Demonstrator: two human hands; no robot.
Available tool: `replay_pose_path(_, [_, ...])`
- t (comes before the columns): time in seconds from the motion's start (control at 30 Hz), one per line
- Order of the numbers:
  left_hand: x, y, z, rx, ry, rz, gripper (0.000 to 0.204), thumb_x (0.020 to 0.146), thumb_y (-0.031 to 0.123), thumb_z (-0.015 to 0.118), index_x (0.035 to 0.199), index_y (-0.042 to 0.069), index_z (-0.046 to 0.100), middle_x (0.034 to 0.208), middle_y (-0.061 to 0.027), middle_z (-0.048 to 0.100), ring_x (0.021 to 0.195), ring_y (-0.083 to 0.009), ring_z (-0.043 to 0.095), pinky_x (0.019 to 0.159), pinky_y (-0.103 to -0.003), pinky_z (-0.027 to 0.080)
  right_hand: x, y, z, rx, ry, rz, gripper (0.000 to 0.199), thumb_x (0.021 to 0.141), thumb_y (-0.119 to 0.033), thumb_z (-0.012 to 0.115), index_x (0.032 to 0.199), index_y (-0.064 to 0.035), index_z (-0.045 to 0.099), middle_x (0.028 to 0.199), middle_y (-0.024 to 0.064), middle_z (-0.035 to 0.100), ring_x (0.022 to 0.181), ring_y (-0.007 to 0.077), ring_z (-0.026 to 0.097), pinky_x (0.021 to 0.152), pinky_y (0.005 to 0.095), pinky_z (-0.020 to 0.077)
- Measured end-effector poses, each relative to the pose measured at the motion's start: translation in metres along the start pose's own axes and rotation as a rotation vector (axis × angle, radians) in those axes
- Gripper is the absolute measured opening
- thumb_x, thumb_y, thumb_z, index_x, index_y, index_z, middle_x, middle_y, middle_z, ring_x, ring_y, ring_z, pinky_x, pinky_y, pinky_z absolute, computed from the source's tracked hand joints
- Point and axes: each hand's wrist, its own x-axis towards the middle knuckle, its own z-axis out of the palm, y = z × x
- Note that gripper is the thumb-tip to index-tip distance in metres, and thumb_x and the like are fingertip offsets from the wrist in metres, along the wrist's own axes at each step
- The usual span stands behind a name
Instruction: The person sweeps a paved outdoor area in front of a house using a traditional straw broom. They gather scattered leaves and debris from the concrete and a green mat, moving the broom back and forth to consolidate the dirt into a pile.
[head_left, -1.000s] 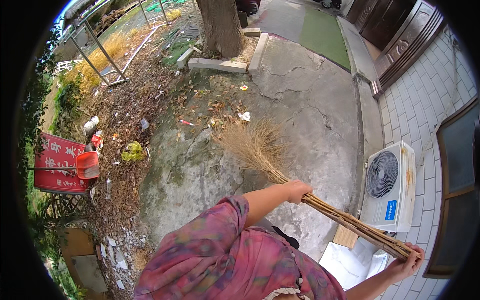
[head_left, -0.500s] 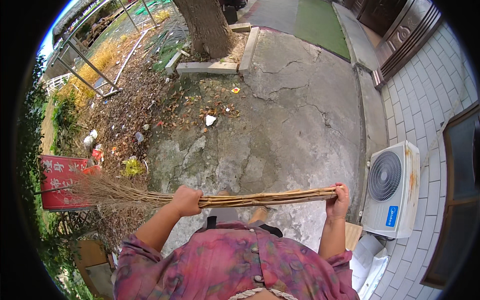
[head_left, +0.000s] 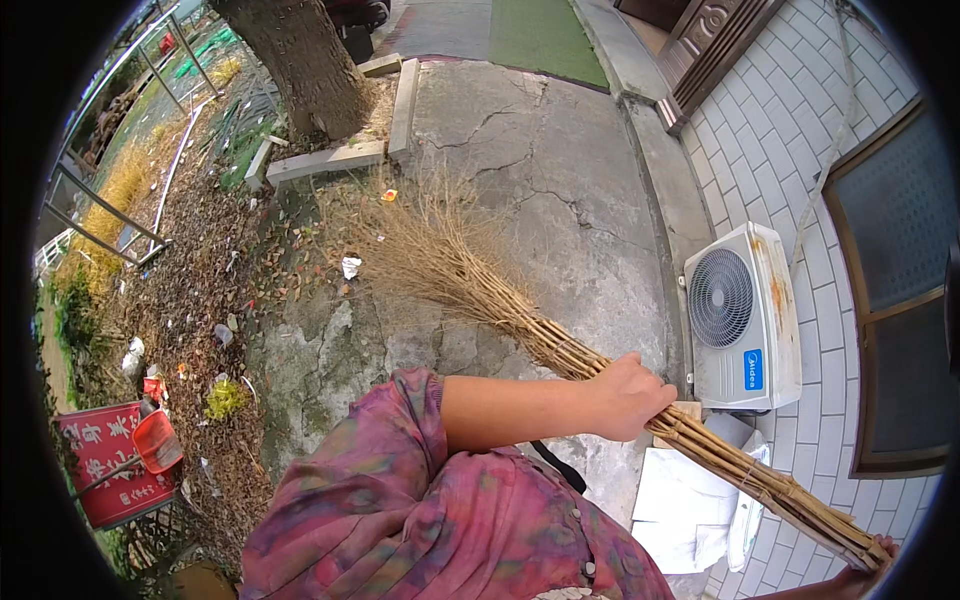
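A long broom of bound twigs and canes (head_left: 535, 330) slants across the view, its bushy head at the upper left and its handle running to the lower right. My left hand (head_left: 628, 397) reaches across my body and is closed around the middle of the handle. Down at the lower right edge, my right hand (head_left: 872, 572) is wrapped round the handle's end and only partly shows. The broom's twigs spread over the cracked concrete (head_left: 450, 130), close to a crumpled white scrap (head_left: 350, 267) and a small red-and-yellow wrapper (head_left: 389, 195).
To the right, an air conditioner's outdoor unit (head_left: 735, 310) stands by the white brick wall (head_left: 820, 330). White sheets (head_left: 690, 510) lie below it. A tree (head_left: 300, 70) grows inside a low concrete border (head_left: 325, 162). Dry leaves and litter (head_left: 170, 310) cover the left side, near a red sign (head_left: 100, 440).
The broom has swung from nearly level, twigs at the left, to a slant with its head farther forward. My left hand has crossed rightward; my right hand has moved down and right.
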Motion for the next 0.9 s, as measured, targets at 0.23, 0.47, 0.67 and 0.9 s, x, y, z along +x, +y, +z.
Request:
replay_pose_path(0.23, [0.077,-0.134,0.146,-0.080,-0.268,-0.104,0.028,0.067,0.004,0.061,0.093,0.010,0.055,0.087,-0.0108,0.064,0.089,-0.0317,0.061,0.081,-0.043,0.043,-0.114,0.058,0.096,-0.248,0.102,0.148,0.023,0.091,-0.020,0.058,0.106,-0.0034,0.052,0.095,0.0081,0.054,0.088,0.0175,0.056,0.081,0.0281,0.0456])
replay_pose_path(0.47, [-0.136,-0.224,0.190,0.061,-0.407,-0.632,0.025,0.069,0.010,0.065,0.093,0.012,0.056,0.087,-0.0106,0.064,0.091,-0.0324,0.060,0.079,-0.044,0.042,-0.220,0.246,0.152,-0.063,0.020,0.765,0.014,0.086,-0.011,0.059,0.098,-0.0078,0.053,0.090,0.0046,0.054,0.080,0.0153,0.055,0.071,0.0309,0.0502])
replay_pose_path(0.67, [-0.351,-0.178,0.041,0.345,-0.512,-1.297,0.023,0.076,0.014,0.064,0.098,0.014,0.059,0.095,-0.0085,0.065,0.097,-0.0286,0.061,0.086,-0.043,0.040,-0.352,0.318,0.308,0.479,-0.451,1.409,0.017,0.085,-0.013,0.062,0.098,-0.0090,0.053,0.091,0.0054,0.057,0.078,0.0231,0.063,0.066,0.0431,0.0591])
replay_pose_path(0.9, [-0.321,-0.070,-0.034,0.501,-0.088,-1.158,0.019,0.064,0.010,0.064,0.081,0.012,0.057,0.078,-0.0083,0.062,0.082,-0.0302,0.060,0.078,-0.042,0.040,-0.278,0.322,0.336,0.688,-0.518,1.335,0.017,0.082,-0.010,0.062,0.097,-0.0071,0.055,0.088,0.0057,0.061,0.075,0.0181,0.063,0.063,0.0324,0.0560])
